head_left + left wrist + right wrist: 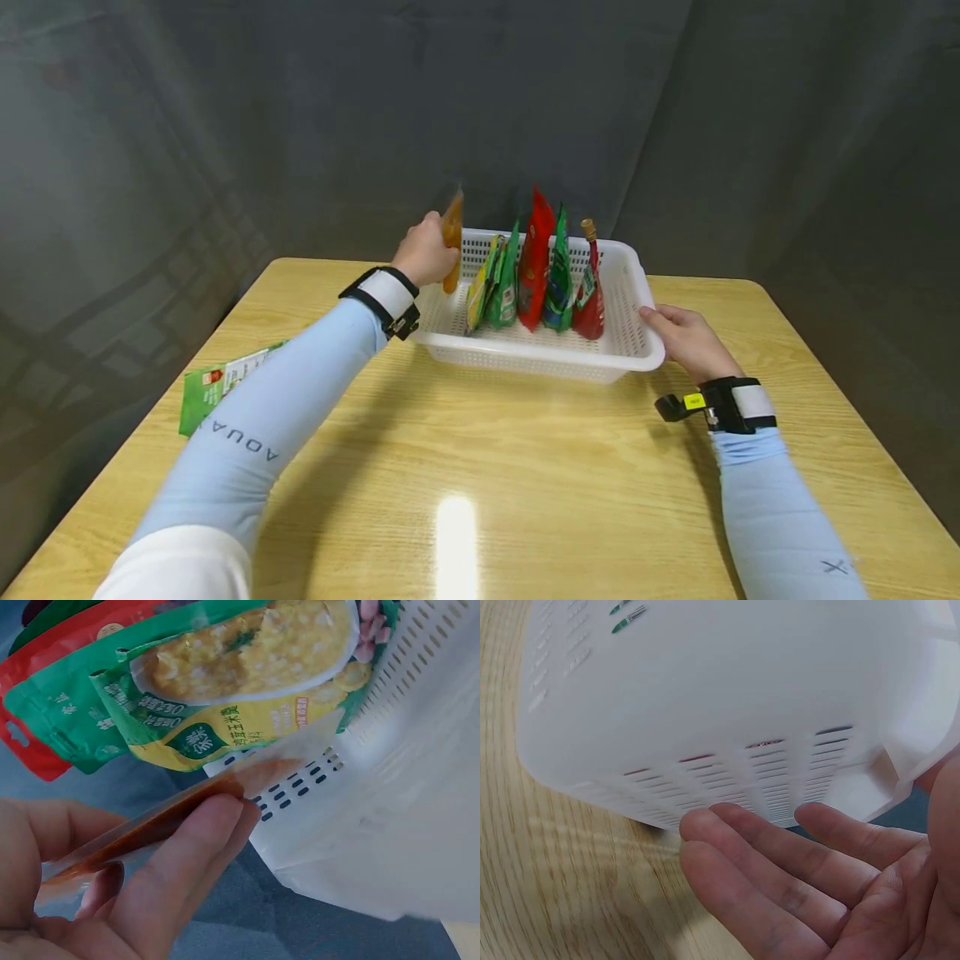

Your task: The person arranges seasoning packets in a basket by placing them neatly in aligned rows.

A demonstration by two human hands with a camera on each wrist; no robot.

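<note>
My left hand point(426, 250) pinches a flat clear packet with orange contents point(452, 242) between thumb and fingers. It holds the packet upright over the left end of a white plastic basket point(525, 346). In the left wrist view the packet point(180, 810) is edge-on, beside a green and yellow pouch point(225, 690) with a food picture. At the basket's right end my right hand point(690, 333) grips the rim, thumb on top. Its fingers point(795, 889) extend along the outside of the slotted wall. Inside stand green pouches point(504, 292), a red pouch point(536, 258) and a red narrow-necked container point(588, 304).
A green and white packet point(201, 398) lies on the wooden table point(540, 467) at the left, partly hidden behind my left forearm. A dark grey curtain point(420, 108) hangs behind the table's far edge.
</note>
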